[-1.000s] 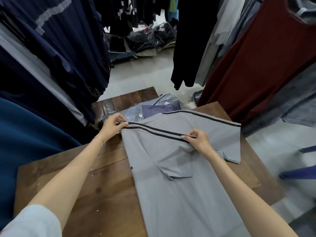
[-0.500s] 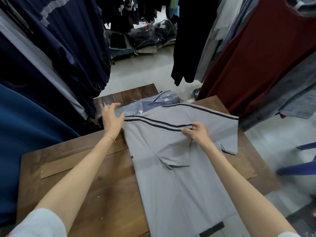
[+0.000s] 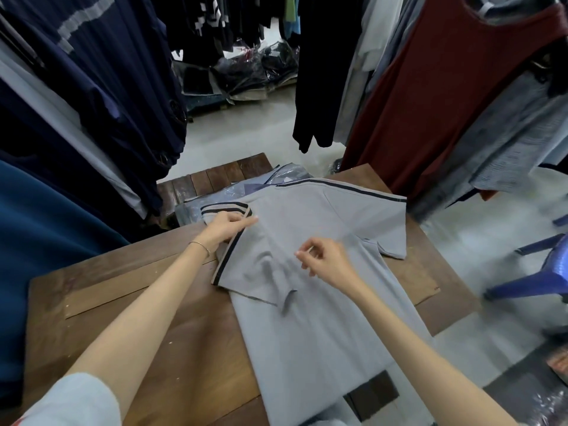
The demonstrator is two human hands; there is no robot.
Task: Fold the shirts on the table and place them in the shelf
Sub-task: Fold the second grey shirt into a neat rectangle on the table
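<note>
Shirt (image 3: 310,290), grey with dark stripes along its shoulders, lay face down on the wooden table (image 3: 147,327), collar end away from the person and hem hanging over the near edge. Half a second before, its left shoulder still ran flat to the left hand; now that shoulder and sleeve (image 3: 246,265) had been turned inward, the striped edge running down the back as a new fold line. The left hand (image 3: 229,224) pinched the cloth at the top of that fold, fingers closed on the striped trim. The right hand (image 3: 322,256) had let go of the stripe it had pinched and hovered just above the back, fingers loosely curled and holding nothing. By my reading the first side fold was made, and the right sleeve (image 3: 390,238), still spread flat, was next.

That sleeve reached close to the table's right edge, so little board remained beyond it, while bare wood lay wide on the left. Bagged garments (image 3: 215,195) touched the collar end at the far edge. Hanging clothes (image 3: 430,103) crowded both sides, and a blue stool (image 3: 550,272) stood right of the table.
</note>
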